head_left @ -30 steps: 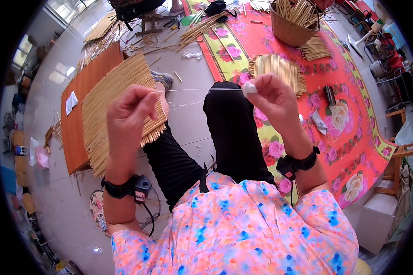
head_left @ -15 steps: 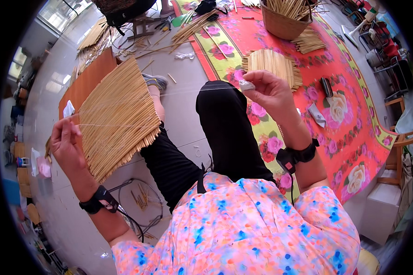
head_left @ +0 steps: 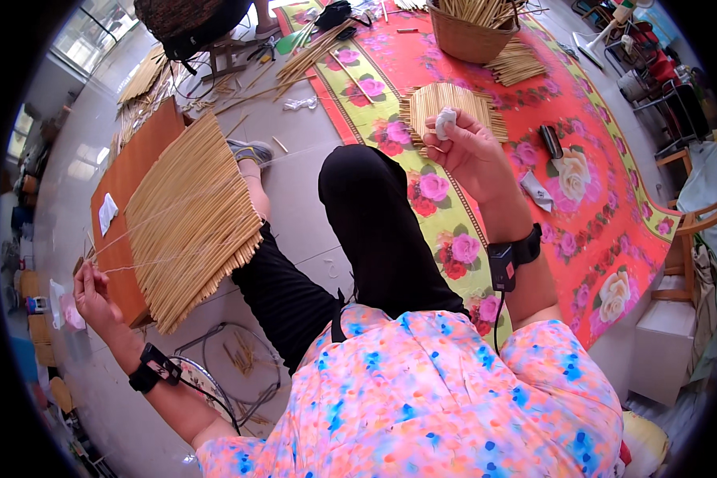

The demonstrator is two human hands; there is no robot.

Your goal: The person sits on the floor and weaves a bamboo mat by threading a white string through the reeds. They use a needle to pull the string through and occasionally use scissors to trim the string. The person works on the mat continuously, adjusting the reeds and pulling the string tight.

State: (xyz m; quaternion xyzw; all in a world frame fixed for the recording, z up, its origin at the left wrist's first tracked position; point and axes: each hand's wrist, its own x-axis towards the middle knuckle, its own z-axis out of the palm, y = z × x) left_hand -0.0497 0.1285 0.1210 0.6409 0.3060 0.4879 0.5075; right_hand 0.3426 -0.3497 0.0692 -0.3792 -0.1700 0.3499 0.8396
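Note:
A mat of straw-coloured stalks (head_left: 195, 219) leans at a tilt against a reddish-brown board (head_left: 110, 187), to the left of my knees. Thin white thread crosses its face in two strands. Low on the left, beside the mat, my left hand (head_left: 95, 296) is closed in a pinch on the thread. My right hand (head_left: 474, 151) is raised above the floor cloth, its fingers closed round a small white bundle of thread (head_left: 445, 123). A faint strand stretches between the mat and the right hand's side.
A pink, red and yellow floral cloth (head_left: 526, 215) covers the floor at right. On it lie a second stalk mat (head_left: 454, 99), a basket of stalks (head_left: 468, 41), a dark case (head_left: 550, 142) and a small packet (head_left: 537, 191). A coiled cable (head_left: 275, 362) lies at lower left.
My left hand has moved down and outward with the thread. The right hand has turned, lifting the thread bundle upward. The whole view has shifted slightly.

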